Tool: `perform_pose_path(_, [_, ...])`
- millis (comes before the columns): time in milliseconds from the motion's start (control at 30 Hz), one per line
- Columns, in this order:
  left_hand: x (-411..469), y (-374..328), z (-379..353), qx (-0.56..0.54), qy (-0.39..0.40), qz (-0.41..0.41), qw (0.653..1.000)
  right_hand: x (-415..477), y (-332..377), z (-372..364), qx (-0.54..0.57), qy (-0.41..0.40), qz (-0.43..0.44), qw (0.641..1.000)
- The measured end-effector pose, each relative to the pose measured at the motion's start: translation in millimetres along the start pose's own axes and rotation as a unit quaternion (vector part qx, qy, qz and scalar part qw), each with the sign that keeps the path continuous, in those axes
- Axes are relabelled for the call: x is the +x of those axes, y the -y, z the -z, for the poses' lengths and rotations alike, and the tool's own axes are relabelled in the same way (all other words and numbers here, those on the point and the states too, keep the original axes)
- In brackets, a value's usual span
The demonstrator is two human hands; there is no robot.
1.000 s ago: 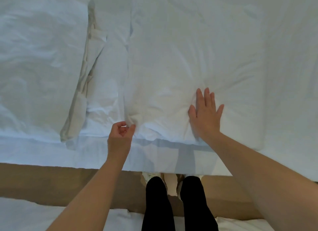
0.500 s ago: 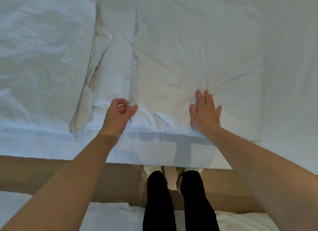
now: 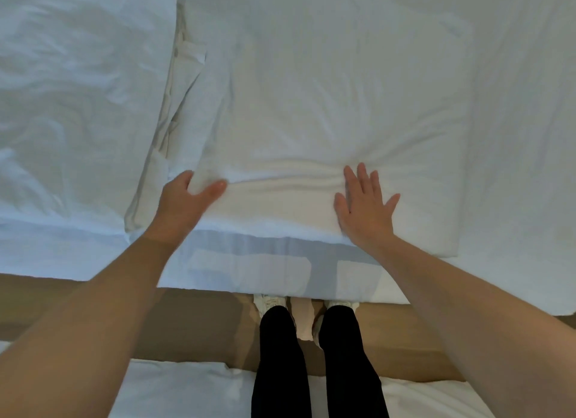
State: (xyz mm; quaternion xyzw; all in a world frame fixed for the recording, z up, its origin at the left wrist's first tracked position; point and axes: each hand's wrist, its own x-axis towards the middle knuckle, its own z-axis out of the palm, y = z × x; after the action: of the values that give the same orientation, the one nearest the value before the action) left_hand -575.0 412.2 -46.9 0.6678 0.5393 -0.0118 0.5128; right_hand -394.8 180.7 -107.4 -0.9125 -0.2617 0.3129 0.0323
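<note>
The pillow (image 3: 327, 106) lies at the near edge of the bed (image 3: 530, 137), the left hand (image 3: 184, 205) with fingers curled round its corner and the right hand (image 3: 363, 209) with fingers spread flat on it, so a hard tug might drag it off the edge.

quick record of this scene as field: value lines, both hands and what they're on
setting: person stands at the edge of a bed with a white sheet
main item: white pillow, lying flat, creased near its front edge
left hand: grips the pillow's near left corner, thumb on top
right hand: flat on the pillow, fingers spread, pressing down
beside it: beige-edged cloth to the left of the pillow
further left: rumpled white bedding
</note>
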Motion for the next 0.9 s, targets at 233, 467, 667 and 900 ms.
perform_pose_path(233, [24, 41, -10, 0.178, 0.032, 0.062, 0.982, 2, -18, -7, -0.056, 0.032, 0.005, 0.998])
perform_pose_path(467, [85, -9, -57, 0.016, -0.002, 0.095, 0.995, 49, -58, 23, 0.002, -0.02, -0.106, 0.994])
perform_pose_path(667, [156, -49, -104, -0.015, -0.004, 0.148, 0.989, 138, -94, 51, 0.146, -0.118, -0.331, 0.925])
perform_pose_path(900, [141, -27, -101, 0.075, -0.086, 0.074, 0.991, 124, -102, 38, 0.026, -0.149, -0.285, 0.946])
